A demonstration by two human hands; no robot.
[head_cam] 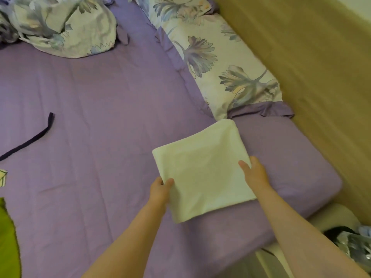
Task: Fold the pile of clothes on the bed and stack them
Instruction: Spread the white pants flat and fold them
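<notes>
A folded white cloth (202,169) lies as a neat rectangle near the right corner of the purple bed sheet (96,141). My left hand (160,189) grips its left edge, thumb on top and fingers under the fabric. My right hand (254,173) holds the right edge, thumb laid over the top. A green garment (8,241) shows at the lower left edge of the frame. Beside it, a small pale patterned piece (3,177) pokes in. A dark strap (28,139) lies loose on the sheet at the left.
A floral pillow (218,65) lies along the tan headboard (311,77) on the right. A bunched floral duvet (60,25) sits at the top left. Below the bed's right corner are a pale rounded object and a dark cluttered heap (351,247).
</notes>
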